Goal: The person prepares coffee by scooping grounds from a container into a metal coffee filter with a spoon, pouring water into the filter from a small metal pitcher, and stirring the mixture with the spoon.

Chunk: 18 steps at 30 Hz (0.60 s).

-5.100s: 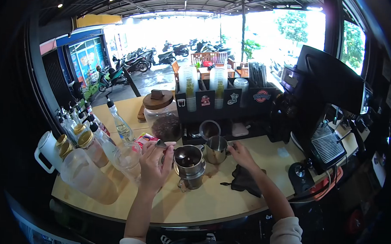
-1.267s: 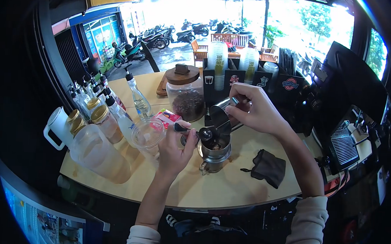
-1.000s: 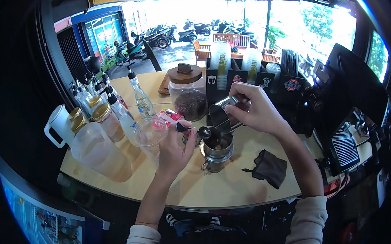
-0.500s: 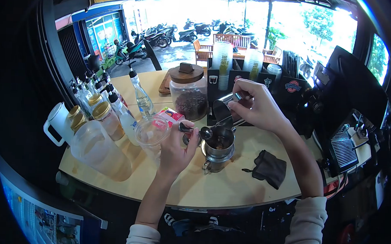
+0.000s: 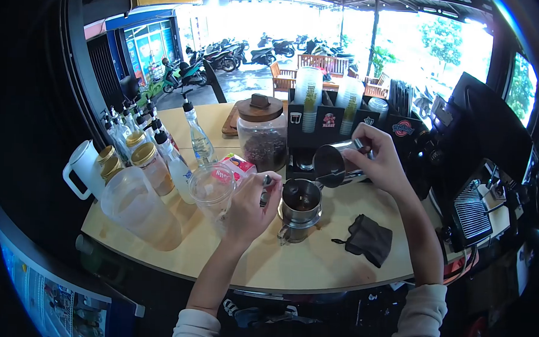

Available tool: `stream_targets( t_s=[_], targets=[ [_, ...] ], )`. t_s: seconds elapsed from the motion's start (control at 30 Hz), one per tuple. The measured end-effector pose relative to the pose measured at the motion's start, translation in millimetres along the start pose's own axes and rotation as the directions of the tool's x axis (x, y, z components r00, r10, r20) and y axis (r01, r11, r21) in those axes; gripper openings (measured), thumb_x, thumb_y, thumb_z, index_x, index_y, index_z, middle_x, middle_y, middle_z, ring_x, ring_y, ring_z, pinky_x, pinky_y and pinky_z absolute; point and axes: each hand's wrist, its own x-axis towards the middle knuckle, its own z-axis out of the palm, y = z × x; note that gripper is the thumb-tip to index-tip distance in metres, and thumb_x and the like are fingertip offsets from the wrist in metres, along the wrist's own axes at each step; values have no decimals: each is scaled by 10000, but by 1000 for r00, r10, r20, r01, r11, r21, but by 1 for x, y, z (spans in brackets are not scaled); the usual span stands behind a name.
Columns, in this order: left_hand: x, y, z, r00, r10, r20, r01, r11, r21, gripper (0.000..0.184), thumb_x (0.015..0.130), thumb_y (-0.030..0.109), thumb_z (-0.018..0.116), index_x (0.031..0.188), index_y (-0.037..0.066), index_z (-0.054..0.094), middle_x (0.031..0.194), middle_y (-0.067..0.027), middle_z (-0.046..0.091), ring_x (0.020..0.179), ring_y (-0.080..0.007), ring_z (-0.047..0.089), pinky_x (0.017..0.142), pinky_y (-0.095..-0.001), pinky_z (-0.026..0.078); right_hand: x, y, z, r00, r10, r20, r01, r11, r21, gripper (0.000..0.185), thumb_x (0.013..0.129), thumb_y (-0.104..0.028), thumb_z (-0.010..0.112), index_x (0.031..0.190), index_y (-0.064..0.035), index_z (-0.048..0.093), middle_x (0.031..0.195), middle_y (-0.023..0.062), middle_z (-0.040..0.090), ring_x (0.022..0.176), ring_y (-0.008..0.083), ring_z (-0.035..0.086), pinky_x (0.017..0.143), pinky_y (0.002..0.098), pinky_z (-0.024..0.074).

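Observation:
My right hand (image 5: 377,157) is closed round a steel pitcher (image 5: 331,166), tilted with its spout low at the right rim of a metal coffee dripper (image 5: 302,212). Dark liquid shows inside the dripper, which sits on a small glass mug (image 5: 297,233). Left of the dripper, my left hand (image 5: 253,206) is closed on a spoon with a dark handle (image 5: 266,181); its bowl is mostly hidden by the fingers. Beside that hand stand a clear plastic cup (image 5: 211,187) and a pink-and-white packet (image 5: 240,165).
A jar of dark beans (image 5: 263,138) and a black cup holder (image 5: 312,122) stand behind. Pump bottles (image 5: 199,136), a frosted pitcher (image 5: 134,205) and a white jug (image 5: 84,171) fill the left. A dark cloth (image 5: 369,238) lies right, near a black machine (image 5: 481,146).
My right hand and the pitcher have moved right and slightly down. My left hand has drawn the spoon away from above the dripper, and liquid now shows higher inside it.

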Motion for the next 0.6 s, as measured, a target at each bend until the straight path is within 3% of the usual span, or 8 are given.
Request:
stream_targets(
  t_s=[0.03, 0.1, 0.13, 0.2, 0.3, 0.4, 0.6],
  targets=[
    [1, 0, 0, 999, 43, 2, -43, 999, 12, 148, 845, 45, 654, 971, 53, 577, 772, -70, 615, 695, -210, 610, 640, -341, 463, -4, 13, -1, 1000, -3, -2, 3, 1000, -1, 198, 801, -49, 665, 776, -21, 471, 681, -10, 451, 591, 32, 390, 563, 218, 396],
    [0, 1, 1, 999, 49, 9, -49, 999, 5, 133, 848, 43, 648, 962, 54, 581, 778, -70, 613, 703, -220, 603, 647, -345, 458, -15, 43, 0, 982, 134, -136, -97, 963, 250, 201, 804, -45, 669, 762, -54, 473, 688, -30, 488, 599, 25, 439, 555, 207, 407],
    [0, 1, 1, 999, 51, 19, -51, 999, -2, 118, 851, 40, 643, 953, 54, 585, 783, -69, 612, 710, -231, 596, 655, -349, 453, -21, 55, 2, 982, 129, -137, -91, 964, 249, 201, 804, -45, 669, 762, -54, 473, 688, -30, 488, 599, 25, 439, 555, 207, 407],
    [-2, 0, 3, 998, 62, 27, -62, 998, -18, 122, 850, 42, 645, 958, 56, 590, 791, -68, 605, 727, -238, 588, 680, -358, 447, -37, 76, 10, 920, 332, -209, -202, 858, 473, 181, 813, -21, 647, 762, -67, 479, 678, -22, 521, 598, 38, 494, 538, 212, 431],
    [-1, 1, 2, 993, 103, 60, -102, 995, -18, 137, 839, 44, 655, 965, 59, 601, 805, -66, 587, 761, -251, 571, 731, -377, 435, -62, 112, 24, 842, 510, -177, -287, 701, 652, 139, 828, -2, 603, 767, -74, 501, 680, -5, 552, 587, 71, 521, 535, 217, 431],
    [1, 4, 0, 987, 122, 104, -122, 992, -1, 135, 830, 41, 664, 956, 71, 629, 820, -56, 583, 791, -256, 558, 763, -377, 433, -85, 165, 43, 802, 556, -219, -265, 660, 703, 145, 826, -4, 601, 761, -87, 502, 673, -12, 541, 597, 62, 497, 557, 213, 395],
    [5, 6, 2, 978, 161, 136, -166, 986, 25, 195, 798, 17, 683, 965, 115, 663, 856, -38, 582, 845, -257, 540, 799, -387, 423, -104, 185, 66, 738, 658, -152, -267, 491, 829, 150, 845, -13, 588, 780, -101, 485, 668, -18, 515, 593, 67, 468, 576, 228, 371]
  ],
)
